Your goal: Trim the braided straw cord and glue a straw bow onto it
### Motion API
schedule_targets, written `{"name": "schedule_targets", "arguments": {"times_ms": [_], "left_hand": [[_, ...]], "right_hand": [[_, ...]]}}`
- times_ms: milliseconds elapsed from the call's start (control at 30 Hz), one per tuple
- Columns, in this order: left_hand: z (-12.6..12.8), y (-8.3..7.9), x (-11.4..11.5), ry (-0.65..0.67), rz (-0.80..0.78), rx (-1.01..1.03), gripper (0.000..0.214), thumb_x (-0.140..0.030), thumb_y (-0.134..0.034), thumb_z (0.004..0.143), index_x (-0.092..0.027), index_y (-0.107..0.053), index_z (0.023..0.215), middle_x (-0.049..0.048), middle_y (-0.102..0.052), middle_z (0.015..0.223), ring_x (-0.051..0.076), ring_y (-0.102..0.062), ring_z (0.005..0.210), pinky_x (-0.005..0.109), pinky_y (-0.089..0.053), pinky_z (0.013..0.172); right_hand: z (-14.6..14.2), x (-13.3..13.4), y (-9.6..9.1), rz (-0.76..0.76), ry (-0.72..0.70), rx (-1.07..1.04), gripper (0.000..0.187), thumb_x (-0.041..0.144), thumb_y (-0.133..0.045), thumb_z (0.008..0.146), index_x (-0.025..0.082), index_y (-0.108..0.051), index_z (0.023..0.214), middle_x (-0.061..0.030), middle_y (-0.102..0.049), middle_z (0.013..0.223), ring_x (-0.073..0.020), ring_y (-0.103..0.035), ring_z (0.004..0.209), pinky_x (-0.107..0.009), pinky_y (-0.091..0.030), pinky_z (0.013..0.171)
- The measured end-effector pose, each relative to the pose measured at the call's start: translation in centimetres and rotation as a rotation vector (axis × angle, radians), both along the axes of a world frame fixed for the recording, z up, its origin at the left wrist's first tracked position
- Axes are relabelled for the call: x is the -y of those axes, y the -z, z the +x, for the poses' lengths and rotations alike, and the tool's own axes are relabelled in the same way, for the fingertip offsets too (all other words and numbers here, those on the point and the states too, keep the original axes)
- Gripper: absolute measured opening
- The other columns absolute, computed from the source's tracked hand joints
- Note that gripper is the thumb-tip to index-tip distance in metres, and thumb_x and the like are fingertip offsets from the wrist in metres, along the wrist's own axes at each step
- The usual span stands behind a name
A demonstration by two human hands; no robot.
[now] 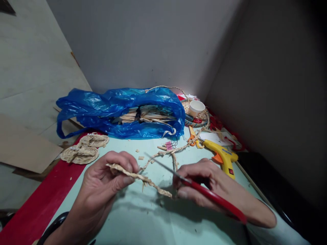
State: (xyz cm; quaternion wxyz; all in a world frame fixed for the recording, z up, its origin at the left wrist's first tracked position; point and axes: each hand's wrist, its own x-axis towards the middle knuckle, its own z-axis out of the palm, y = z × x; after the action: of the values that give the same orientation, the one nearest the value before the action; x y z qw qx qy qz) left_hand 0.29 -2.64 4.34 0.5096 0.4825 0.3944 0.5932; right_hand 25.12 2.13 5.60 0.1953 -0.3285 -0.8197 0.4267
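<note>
A braided straw cord [153, 185] slants across the front of the view. My left hand [106, 185] pinches it near one end between thumb and fingers. My right hand [204, 178] is closed around red-handled scissors [213, 196], whose thin blades point up and left over the table. The cord's other end lies close to my right fingertips; whether they touch it, I cannot tell. Short fibres stick out below the cord. Behind my hands, a longer stretch of braid [174, 160] runs back along the table.
At the back lies a blue plastic bag [102, 102] holding dry straw strips [130, 115]. Small woven slippers [80, 154] sit at left on red cloth [48, 190]. A yellow glue gun [221, 153], a pink binder clip [169, 145], orange-handled scissors [191, 134] and a white cup [197, 107] are at right.
</note>
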Motion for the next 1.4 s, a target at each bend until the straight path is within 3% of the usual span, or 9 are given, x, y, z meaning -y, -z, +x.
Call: {"name": "schedule_targets", "arguments": {"times_ms": [100,267,433,633,833,1100,1267,1400], "left_hand": [[-0.1,-0.1,0.2,-0.02,-0.069,0.013,0.01,-0.021,-0.078,0.079,-0.028,-0.071,0.079,-0.0026,-0.071,0.095,0.016,-0.064,0.085,0.025,-0.05,0.075],[0.1,-0.3,0.3,-0.069,-0.094,-0.067,0.005,-0.027,-0.074,0.083,-0.028,-0.069,0.084,-0.002,-0.072,0.081,0.014,-0.062,0.071,0.02,-0.046,0.059],[0.3,-0.3,0.3,-0.11,-0.183,-0.034,0.009,-0.033,-0.074,0.082,-0.028,-0.068,0.086,-0.0022,-0.072,0.08,0.013,-0.062,0.071,0.02,-0.048,0.064],[-0.3,0.0,0.0,-0.056,-0.257,0.069,0.014,-0.029,-0.078,0.08,-0.027,-0.068,0.089,-0.0047,-0.066,0.068,0.008,-0.057,0.06,0.013,-0.046,0.055],[-0.3,-0.2,-0.1,-0.08,-0.417,0.079,0.022,-0.031,-0.085,0.07,-0.026,-0.068,0.084,-0.0027,-0.068,0.063,0.013,-0.064,0.056,0.018,-0.049,0.051],[0.0,-0.9,-0.1,-0.088,-0.495,0.061,0.019,-0.029,-0.084,0.07,-0.023,-0.067,0.077,-0.0028,-0.071,0.059,0.011,-0.065,0.049,0.017,-0.049,0.051],[-0.1,-0.8,-0.3,-0.052,-0.465,0.058,0.016,-0.027,-0.082,0.073,-0.021,-0.068,0.075,-0.0017,-0.073,0.058,0.01,-0.065,0.048,0.018,-0.052,0.056],[0.0,-0.8,-0.4,-0.054,-0.476,0.086,0.015,-0.023,-0.08,0.073,-0.018,-0.066,0.069,0.0003,-0.074,0.058,0.01,-0.066,0.052,0.017,-0.053,0.057]], "right_hand": [[0.3,-0.5,-0.2,0.026,0.112,-0.039,0.033,0.047,-0.06,0.091,0.018,-0.061,0.076,0.0022,-0.054,0.066,-0.0105,-0.045,0.059,-0.02,-0.037,0.054],[0.3,-0.1,-0.5,0.027,0.202,-0.054,0.025,0.041,-0.061,0.091,0.02,-0.056,0.078,0.0034,-0.053,0.063,-0.0106,-0.048,0.053,-0.021,-0.038,0.05],[-0.1,1.1,0.3,0.409,0.185,-0.029,0.007,0.021,-0.062,0.088,0.019,-0.06,0.094,-0.0005,-0.062,0.073,-0.0138,-0.056,0.062,-0.024,-0.042,0.057],[0.3,1.1,1.1,0.69,0.08,0.074,0.041,0.008,-0.055,0.081,0.012,-0.057,0.121,-0.0032,-0.057,0.074,-0.0161,-0.051,0.062,-0.026,-0.037,0.052],[-0.1,0.9,1.3,0.95,0.065,0.168,0.037,0.014,-0.057,0.086,0.009,-0.058,0.123,-0.0073,-0.062,0.083,-0.0211,-0.053,0.071,-0.031,-0.04,0.055],[0.3,0.9,0.9,1.101,0.05,0.204,0.038,0.016,-0.064,0.087,0.008,-0.06,0.124,-0.0056,-0.061,0.081,-0.0196,-0.052,0.072,-0.032,-0.041,0.061],[0.6,0.8,0.9,1.121,0.003,0.243,0.039,0.017,-0.063,0.086,0.009,-0.06,0.123,-0.0067,-0.06,0.085,-0.0209,-0.052,0.075,-0.033,-0.042,0.065],[0.5,0.7,1.0,1.14,0.045,0.268,0.036,0.017,-0.063,0.087,0.008,-0.061,0.122,-0.0081,-0.061,0.086,-0.0219,-0.052,0.075,-0.034,-0.043,0.065]]}}
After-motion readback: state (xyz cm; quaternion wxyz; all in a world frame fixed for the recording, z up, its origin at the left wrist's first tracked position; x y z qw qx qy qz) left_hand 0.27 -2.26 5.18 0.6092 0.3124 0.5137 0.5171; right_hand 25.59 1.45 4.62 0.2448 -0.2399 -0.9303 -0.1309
